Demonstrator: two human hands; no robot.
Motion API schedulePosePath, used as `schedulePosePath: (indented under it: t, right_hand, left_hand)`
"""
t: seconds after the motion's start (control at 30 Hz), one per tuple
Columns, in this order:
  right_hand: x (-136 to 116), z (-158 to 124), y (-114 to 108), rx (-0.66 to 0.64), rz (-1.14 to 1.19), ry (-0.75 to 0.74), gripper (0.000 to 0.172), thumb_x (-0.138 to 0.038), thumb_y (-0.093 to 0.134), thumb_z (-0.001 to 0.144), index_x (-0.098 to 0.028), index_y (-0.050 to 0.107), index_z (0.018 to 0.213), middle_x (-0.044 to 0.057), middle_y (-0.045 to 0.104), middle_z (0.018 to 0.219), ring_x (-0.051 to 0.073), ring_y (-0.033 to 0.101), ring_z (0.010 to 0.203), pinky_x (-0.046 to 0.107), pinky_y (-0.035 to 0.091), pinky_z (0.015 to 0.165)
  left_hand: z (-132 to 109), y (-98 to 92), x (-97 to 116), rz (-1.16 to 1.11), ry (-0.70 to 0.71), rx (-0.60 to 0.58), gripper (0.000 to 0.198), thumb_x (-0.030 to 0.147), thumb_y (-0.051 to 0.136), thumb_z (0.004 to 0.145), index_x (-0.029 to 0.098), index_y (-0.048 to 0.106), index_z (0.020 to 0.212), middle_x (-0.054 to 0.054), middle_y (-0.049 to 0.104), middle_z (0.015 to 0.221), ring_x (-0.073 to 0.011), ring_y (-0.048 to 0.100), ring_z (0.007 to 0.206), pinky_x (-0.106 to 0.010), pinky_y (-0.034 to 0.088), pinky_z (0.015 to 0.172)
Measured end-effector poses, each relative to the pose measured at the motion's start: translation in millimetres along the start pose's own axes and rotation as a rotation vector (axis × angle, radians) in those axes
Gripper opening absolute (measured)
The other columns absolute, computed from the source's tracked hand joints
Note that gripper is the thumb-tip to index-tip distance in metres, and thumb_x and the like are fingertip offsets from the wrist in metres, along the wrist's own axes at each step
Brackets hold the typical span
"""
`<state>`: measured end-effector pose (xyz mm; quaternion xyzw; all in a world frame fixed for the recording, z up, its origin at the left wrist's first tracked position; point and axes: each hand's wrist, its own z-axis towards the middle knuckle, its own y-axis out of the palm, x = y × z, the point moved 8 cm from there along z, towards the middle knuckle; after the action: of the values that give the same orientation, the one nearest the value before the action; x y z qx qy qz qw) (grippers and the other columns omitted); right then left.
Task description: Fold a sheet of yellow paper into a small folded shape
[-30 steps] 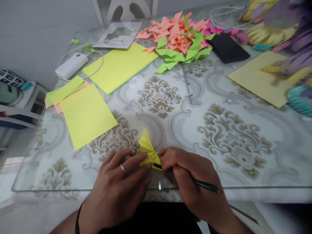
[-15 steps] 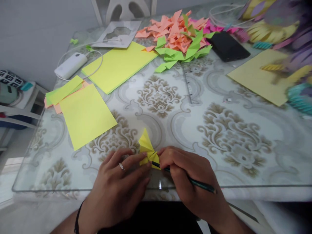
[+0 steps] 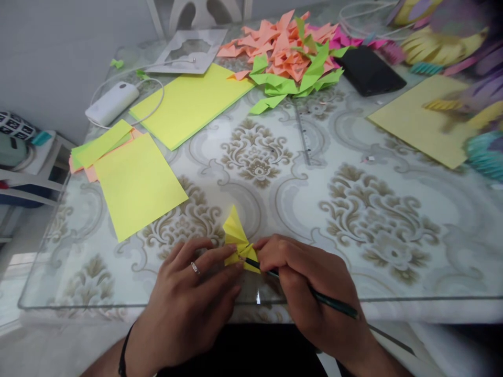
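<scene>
A folded yellow paper butterfly [image 3: 234, 230] lies near the front edge of the table. The fingertips of my left hand [image 3: 196, 293] hold its left side; a ring and a dark wrist cord show on that hand. In my right hand [image 3: 314, 283], closed fingers grip a dark green pencil [image 3: 334, 302]. Its tip touches the butterfly's lower part, close to my left fingertips. The right knuckles rest by the butterfly's right edge. Marks under the tip are too small to make out.
Yellow sheets [image 3: 139, 186] lie to the left, with a larger stack [image 3: 188, 107] behind. Farther back are a white power bank [image 3: 112, 102] with cable, orange and green folded papers [image 3: 281, 52], a phone [image 3: 371, 71] and a clear ruler [image 3: 303, 133]. Paper crafts [image 3: 487, 152] stand right.
The pencil's back end has tipped slightly down and to the right as my right hand shifts a little. The butterfly and my left hand stay nearly in place.
</scene>
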<state>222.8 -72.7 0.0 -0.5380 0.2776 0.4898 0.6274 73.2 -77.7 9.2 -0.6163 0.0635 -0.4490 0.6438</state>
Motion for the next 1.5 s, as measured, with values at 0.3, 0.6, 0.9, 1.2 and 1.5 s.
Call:
schedulePosePath:
  t: [0.3,0.6,0.9,1.2,1.5]
  right_hand:
    - [3,0,6,-0.069,0.011,-0.003,0.022,-0.008,0.043,0.096,-0.020,0.057,0.084,0.000,0.065,0.080,0.014,0.067,0.082,0.026,0.049,0.069]
    - [2,1,6,-0.028,0.014,-0.006,0.024,-0.004,0.042,0.092,-0.020,0.055,0.079,-0.002,0.061,0.074,0.012,0.064,0.074,0.024,0.048,0.067]
    - [9,-1,-2,0.072,0.067,0.064,0.027,-0.010,0.041,0.096,-0.022,0.060,0.080,-0.003,0.066,0.074,0.012,0.065,0.072,0.025,0.046,0.066]
    - [14,7,4,0.028,0.034,0.143,0.026,-0.014,0.042,0.089,-0.020,0.060,0.071,-0.002,0.066,0.067,0.013,0.061,0.063,0.024,0.043,0.060]
    - [12,12,9,-0.005,0.041,0.110,0.026,-0.017,0.041,0.088,-0.020,0.059,0.070,-0.001,0.064,0.065,0.014,0.055,0.058,0.024,0.041,0.057]
  left_hand:
    - [0,-0.1,1,0.001,0.005,-0.001,0.026,0.016,0.065,0.094,0.022,0.069,0.119,-0.004,0.070,0.130,-0.0287,0.057,0.117,-0.047,0.053,0.092]
    - [-1,0.8,0,-0.011,0.006,0.006,0.026,0.016,0.066,0.094,0.022,0.069,0.119,-0.003,0.070,0.131,-0.0281,0.056,0.118,-0.046,0.051,0.095]
    - [-3,-0.3,0,-0.021,0.007,0.032,0.023,0.016,0.066,0.095,0.024,0.069,0.117,-0.002,0.071,0.129,-0.0269,0.057,0.115,-0.046,0.051,0.094]
    - [-9,1.4,-2,0.051,0.015,0.068,0.018,0.022,0.060,0.098,0.026,0.073,0.110,-0.002,0.072,0.126,-0.0276,0.059,0.113,-0.049,0.051,0.097]
    - [-11,-0.8,1,0.103,0.050,0.124,0.021,0.022,0.058,0.099,0.024,0.077,0.107,-0.004,0.074,0.122,-0.0261,0.061,0.110,-0.047,0.053,0.097]
